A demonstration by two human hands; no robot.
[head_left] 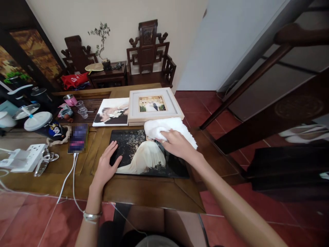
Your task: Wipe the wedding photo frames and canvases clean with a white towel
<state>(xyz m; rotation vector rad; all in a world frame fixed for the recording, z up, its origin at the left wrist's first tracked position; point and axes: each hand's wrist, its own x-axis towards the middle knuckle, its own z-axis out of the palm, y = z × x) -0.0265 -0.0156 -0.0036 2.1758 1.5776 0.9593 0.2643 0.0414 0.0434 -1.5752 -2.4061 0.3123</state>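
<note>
A dark photo panel (125,142) with a pale dress pictured on it lies flat on the wooden table (144,192). My left hand (108,163) rests on its left edge, fingers spread and holding nothing. A white cloth (185,132) is bunched in my right hand (174,142), whose fingers are closed over it at the panel's upper right part. The cloth hides that part of the picture. Just behind the panel are a light wooden picture frame (133,103) and a smaller photo panel (115,103), side by side.
On the left are a phone (78,137) with a charging cable, a white power strip (32,156), a clear hair claw (45,163), a lidded tumbler (38,121) and small cups (82,109). A dark wooden chair (147,55) stands behind the table; wooden furniture (269,109) rises at right.
</note>
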